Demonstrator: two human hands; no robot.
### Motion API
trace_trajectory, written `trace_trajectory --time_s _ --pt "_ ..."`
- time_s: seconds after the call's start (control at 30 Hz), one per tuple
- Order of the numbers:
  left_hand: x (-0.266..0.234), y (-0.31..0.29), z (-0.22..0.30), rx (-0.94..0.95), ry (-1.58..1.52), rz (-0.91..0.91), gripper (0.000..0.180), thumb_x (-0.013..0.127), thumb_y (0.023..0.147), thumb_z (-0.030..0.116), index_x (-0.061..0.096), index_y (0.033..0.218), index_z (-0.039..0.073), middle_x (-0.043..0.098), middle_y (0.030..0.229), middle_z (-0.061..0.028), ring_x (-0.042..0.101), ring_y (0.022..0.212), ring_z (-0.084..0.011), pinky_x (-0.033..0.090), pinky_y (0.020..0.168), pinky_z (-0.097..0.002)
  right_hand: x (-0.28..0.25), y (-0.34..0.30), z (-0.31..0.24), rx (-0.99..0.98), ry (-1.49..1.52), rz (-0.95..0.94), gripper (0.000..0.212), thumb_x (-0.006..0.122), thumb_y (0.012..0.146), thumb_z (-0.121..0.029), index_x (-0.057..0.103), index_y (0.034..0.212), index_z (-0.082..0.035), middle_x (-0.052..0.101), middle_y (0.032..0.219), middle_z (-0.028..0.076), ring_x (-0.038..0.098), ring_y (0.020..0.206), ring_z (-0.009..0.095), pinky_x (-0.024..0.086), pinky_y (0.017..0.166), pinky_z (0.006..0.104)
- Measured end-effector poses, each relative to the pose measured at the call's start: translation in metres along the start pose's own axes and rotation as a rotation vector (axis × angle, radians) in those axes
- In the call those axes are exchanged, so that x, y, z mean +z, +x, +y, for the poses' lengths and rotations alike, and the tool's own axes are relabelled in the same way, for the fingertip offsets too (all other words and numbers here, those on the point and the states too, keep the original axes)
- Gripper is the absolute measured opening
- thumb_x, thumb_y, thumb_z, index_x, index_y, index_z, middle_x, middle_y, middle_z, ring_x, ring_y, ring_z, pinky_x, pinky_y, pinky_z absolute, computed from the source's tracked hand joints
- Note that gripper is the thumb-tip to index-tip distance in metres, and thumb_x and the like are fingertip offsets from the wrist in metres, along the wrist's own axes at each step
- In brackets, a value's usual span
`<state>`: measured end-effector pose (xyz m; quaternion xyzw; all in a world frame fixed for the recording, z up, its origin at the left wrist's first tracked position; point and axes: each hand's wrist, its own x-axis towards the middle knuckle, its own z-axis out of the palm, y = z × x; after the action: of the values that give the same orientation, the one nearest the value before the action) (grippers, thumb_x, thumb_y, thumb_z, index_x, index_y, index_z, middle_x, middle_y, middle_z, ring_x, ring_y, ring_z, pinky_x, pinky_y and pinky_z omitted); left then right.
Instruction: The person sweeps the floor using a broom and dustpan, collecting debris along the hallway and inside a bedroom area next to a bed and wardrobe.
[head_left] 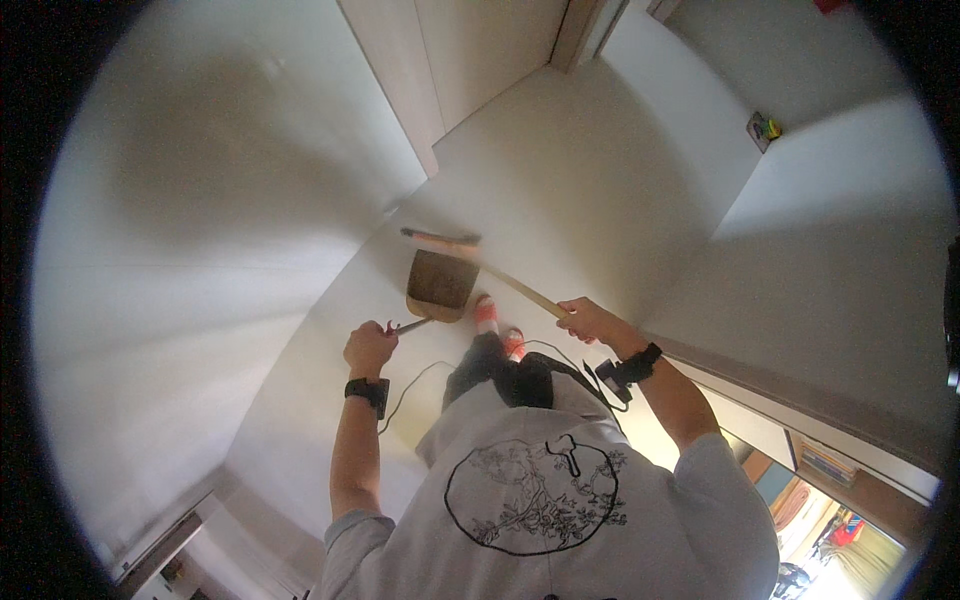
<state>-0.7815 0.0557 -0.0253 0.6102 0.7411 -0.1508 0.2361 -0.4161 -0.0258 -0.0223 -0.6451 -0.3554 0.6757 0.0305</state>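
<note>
My left hand [370, 348] is closed round the handle of a dustpan [441, 282]. The pan has a dark brown inside and a tan rim, and it lies low by the floor, in front of my feet. In my right hand [590, 321] is the pale stick of a broom [522, 289], held at a slant. Its wide head [440, 240] is just beyond the dustpan's far edge; whether the two touch I cannot tell. What lies in the pan, if anything, is too blurred to make out.
My feet in red-orange slippers [486, 309] stand close to the dustpan. A white wall [200, 250] runs along the left, with a wooden door panel [480, 50] ahead. Thin cables hang near both wrists. At lower right an opening shows shelves [828, 462] and cluttered things.
</note>
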Motion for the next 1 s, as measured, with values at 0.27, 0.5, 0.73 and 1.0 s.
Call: trace_trajectory --time_s 0.27,0.5,0.73,1.0 --pt "0.012 -0.015 -0.036 -0.008 0.022 0.01 0.04 0.057 0.069 0.045 0.063 0.072 0.006 0.061 0.075 -0.0154 0.059 0.074 -0.031 0.048 0.065 -0.0384 0.005 -0.03 -0.009 -0.142 0.174 0.208 0.025 0.054 0.075 -0.016 0.05 0.095 -0.002 0.044 0.055 0.0 0.037 0.039 0.006 0.032 0.033 0.0204" --pt "0.034 -0.036 -0.065 0.055 0.06 0.04 0.039 0.054 0.071 0.046 0.064 0.07 0.008 0.061 0.073 -0.0129 0.059 0.072 -0.0302 0.048 0.063 -0.0381 -0.015 0.01 -0.022 -0.043 -0.051 0.399 0.019 0.052 0.077 -0.012 0.052 0.092 0.0 0.045 0.055 0.002 0.04 0.042 0.009 0.033 0.035 0.0236" --pt "0.043 -0.02 -0.083 0.103 0.09 0.04 0.04 0.051 0.073 0.045 0.064 0.067 0.008 0.061 0.071 -0.0138 0.059 0.07 -0.0304 0.047 0.062 -0.0389 -0.055 0.089 -0.046 0.182 -0.165 0.549 0.013 0.049 0.076 -0.01 0.049 0.079 0.003 0.046 0.052 0.008 0.043 0.041 0.015 0.033 0.034 0.0284" --pt "0.045 -0.029 -0.072 0.164 0.12 0.006 0.029 0.05 0.073 0.032 0.061 0.069 0.006 0.06 0.072 -0.0154 0.058 0.069 -0.0324 0.047 0.061 -0.0403 -0.017 0.14 -0.003 0.154 -0.167 0.483 0.036 0.048 0.071 -0.013 0.044 0.097 0.012 0.057 0.066 0.02 0.058 0.053 0.026 0.047 0.046 0.0359"
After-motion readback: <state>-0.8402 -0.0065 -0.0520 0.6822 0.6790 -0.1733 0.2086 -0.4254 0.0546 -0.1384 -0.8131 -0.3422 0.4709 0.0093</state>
